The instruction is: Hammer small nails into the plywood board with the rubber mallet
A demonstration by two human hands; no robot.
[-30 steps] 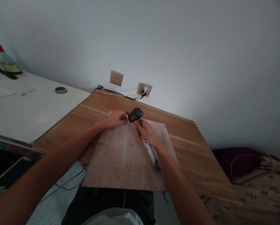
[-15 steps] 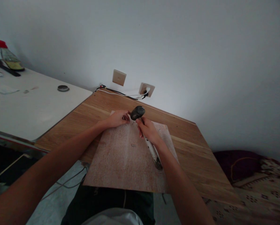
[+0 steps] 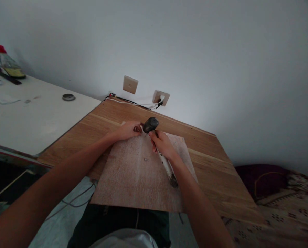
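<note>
A hammer [image 3: 166, 166] with a dark head and a pale, worn handle lies in the grip of my right hand [image 3: 162, 142], held close below the head. The hammer head is over the far part of a thin wooden board [image 3: 135, 179]. Just left of the head, my left hand [image 3: 130, 131] rests on the board's far edge with its fingers curled together. Whatever those fingertips pinch is hidden or too small to name. A small light sliver [image 3: 146, 159] lies mid-board.
The board rests on a wooden tabletop [image 3: 208, 172] against the wall. Cables run to a wall socket [image 3: 161, 98]. On the white table [image 3: 45, 117] at left are a roll of tape [image 3: 68, 97] and a red-capped bottle [image 3: 10, 65]. Patterned fabric [image 3: 285, 213] is at right.
Both hands and the hammer hold almost the same place; the hammer head sits very slightly further left. The whole view has shifted a little.
</note>
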